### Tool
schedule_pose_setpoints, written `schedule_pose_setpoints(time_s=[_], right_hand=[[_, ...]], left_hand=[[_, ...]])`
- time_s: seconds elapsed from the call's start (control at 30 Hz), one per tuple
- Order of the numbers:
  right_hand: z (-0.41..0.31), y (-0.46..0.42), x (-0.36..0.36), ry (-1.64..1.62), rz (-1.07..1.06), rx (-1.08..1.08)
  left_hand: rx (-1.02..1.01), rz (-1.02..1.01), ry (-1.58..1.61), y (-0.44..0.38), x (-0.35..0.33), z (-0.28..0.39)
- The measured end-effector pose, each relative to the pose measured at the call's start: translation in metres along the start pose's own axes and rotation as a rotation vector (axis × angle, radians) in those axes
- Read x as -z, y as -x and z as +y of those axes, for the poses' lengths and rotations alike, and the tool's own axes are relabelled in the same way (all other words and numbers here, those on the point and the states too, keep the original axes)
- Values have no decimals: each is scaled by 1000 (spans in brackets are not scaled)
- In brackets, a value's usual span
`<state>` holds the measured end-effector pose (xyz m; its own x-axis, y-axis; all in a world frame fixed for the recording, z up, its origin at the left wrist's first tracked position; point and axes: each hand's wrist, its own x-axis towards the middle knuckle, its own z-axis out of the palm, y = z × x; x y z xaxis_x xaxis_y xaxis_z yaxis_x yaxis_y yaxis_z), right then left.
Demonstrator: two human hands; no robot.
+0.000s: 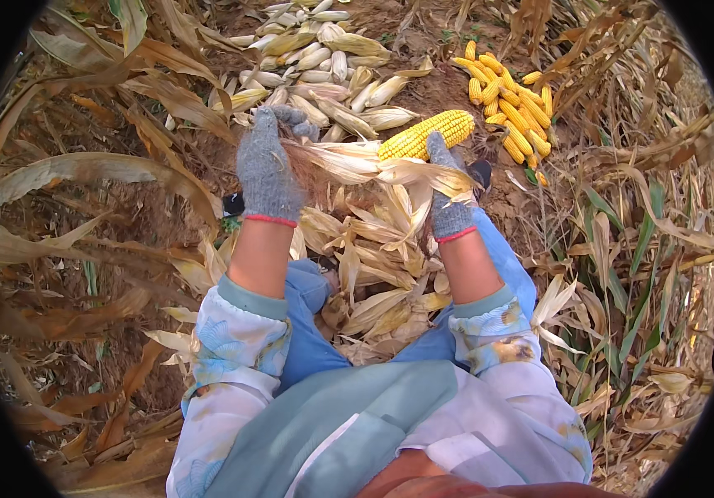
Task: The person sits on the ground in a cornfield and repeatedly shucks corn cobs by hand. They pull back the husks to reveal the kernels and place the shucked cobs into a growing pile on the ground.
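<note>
A yellow ear of corn [426, 134] is held out before me, bare of husk on its upper side. My right hand [450, 180], in a grey knit glove with a red cuff, grips it from the right, thumb against the kernels. Dry husk leaves [357, 163] still hang from the ear and stretch left. At their far end my left hand [269, 168], gloved alike and slightly blurred, has its fingers curled around the husk tips and brown silk. Its exact hold is partly hidden by the glove.
Unhusked corn ears [325, 68] lie heaped on the soil ahead. Husked yellow cobs [512, 103] form a pile at the far right. Stripped husks [381, 267] lie between my legs. Dry corn stalks and leaves [101, 180] crowd both sides.
</note>
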<state>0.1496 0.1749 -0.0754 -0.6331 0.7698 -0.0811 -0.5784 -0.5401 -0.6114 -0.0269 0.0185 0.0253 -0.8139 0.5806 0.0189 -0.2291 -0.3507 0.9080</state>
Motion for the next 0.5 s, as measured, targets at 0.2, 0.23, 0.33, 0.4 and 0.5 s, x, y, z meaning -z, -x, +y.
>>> schedule_pose_setpoints(time_s=[0.2, 0.23, 0.33, 0.4, 0.5], right_hand=[[-25, 26, -27, 1048, 129, 479], [-22, 27, -29, 1093, 78, 568], [-21, 33, -36, 1284, -133, 799], [-23, 40, -49, 1512, -174, 1045], [-24, 50, -51, 1678, -210, 1198]], left_hand=[[-662, 178, -552, 9, -17, 17], [-694, 93, -572, 16, -19, 18], [-459, -294, -423, 34, -21, 12], [-94, -368, -414, 21, -10, -29], [446, -438, -86, 29, -26, -28]])
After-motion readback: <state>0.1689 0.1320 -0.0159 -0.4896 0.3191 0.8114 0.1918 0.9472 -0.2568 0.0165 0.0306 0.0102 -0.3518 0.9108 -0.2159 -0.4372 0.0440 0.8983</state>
